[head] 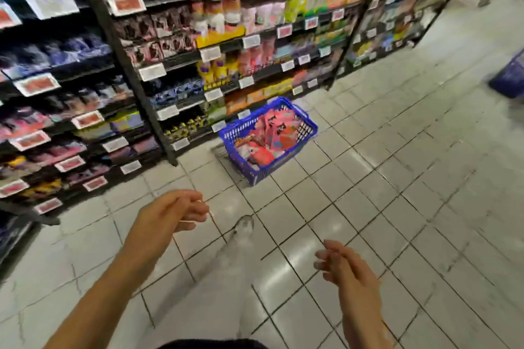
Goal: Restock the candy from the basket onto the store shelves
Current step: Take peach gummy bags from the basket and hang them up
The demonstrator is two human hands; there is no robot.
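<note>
A blue plastic basket (309, 124) stands on the tiled floor at the foot of the shelves, filled with pink and red candy packs (272, 136). The store shelves (181, 65) run along the left and back, stocked with packets and white and red price tags. My left hand (175, 211) hangs over the floor short of the basket, fingers loosely curled and holding nothing. My right hand (344, 266) is lower and to the right, fingers relaxed and empty. Both hands are well apart from the basket. The picture is blurred by motion.
A black shelf upright (147, 110) meets the floor just left of the basket. A second blue basket or box (509, 76) sits at the far right edge. My shoe (245, 225) shows between my hands. Grey floor tiles spread out to the right.
</note>
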